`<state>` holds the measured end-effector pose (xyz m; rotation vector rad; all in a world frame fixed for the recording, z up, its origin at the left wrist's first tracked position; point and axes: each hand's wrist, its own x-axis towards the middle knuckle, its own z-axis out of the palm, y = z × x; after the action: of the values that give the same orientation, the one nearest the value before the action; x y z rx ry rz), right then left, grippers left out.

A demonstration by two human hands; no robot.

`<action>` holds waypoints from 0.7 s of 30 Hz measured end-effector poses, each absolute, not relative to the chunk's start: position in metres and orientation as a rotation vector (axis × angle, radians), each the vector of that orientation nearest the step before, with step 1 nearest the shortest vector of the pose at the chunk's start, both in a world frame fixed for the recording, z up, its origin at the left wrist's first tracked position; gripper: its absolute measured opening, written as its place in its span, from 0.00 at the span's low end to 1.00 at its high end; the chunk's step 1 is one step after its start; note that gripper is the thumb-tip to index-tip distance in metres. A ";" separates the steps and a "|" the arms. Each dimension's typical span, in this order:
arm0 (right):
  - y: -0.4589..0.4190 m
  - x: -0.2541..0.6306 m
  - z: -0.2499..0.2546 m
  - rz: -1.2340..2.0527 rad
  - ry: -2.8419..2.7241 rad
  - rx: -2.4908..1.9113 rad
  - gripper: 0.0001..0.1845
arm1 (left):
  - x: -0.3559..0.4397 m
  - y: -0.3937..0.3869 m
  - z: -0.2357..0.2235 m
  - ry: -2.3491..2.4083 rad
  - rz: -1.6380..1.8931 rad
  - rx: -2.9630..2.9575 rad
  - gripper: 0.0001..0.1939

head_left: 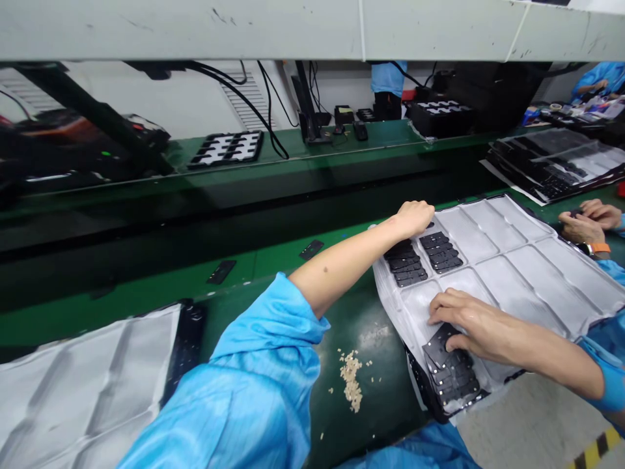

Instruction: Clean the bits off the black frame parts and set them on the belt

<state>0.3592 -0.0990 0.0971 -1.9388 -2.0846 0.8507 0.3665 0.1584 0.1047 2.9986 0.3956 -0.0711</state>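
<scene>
My left arm reaches across to the far left corner of a white-lined tray [530, 273]. My left hand [415, 218] is closed there, above a compartment of stacked thin black plates [406, 264]; its fingertips are hidden, so whatever it grips cannot be made out. A second batch of black plates [441, 252] fills the neighbouring compartment. In the tray's near left compartment, my right hand [461, 322] has thumb and fingers on a flat black plate [439, 345], tilted over a row of overlapping black plates [456, 381].
A pile of small beige chips [351, 384] lies left of the tray. Two loose black plates [221, 271] rest near the trough. Another lined tray [97, 371] stands at left. A co-worker's hands [588, 225] are at right, before stacked trays [556, 163]. A shelf beam [303, 29] hangs overhead.
</scene>
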 end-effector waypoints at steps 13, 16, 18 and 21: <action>-0.102 0.364 0.099 0.816 -2.189 -1.954 0.15 | 0.338 0.109 0.104 0.310 0.007 3.031 0.20; -0.102 0.364 0.100 0.811 -2.176 -1.944 0.14 | 0.333 0.109 0.105 0.305 0.006 3.016 0.16; -0.103 0.366 0.100 0.843 -2.145 -1.936 0.13 | 0.330 0.111 0.109 0.318 0.026 3.004 0.15; -0.104 0.376 0.103 0.939 -2.016 -1.854 0.08 | 0.323 0.116 0.119 0.346 0.091 2.960 0.15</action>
<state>0.3761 -0.1044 0.1028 -1.8537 -2.0159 0.9393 0.3230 0.1157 0.1191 2.9600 0.3459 0.0908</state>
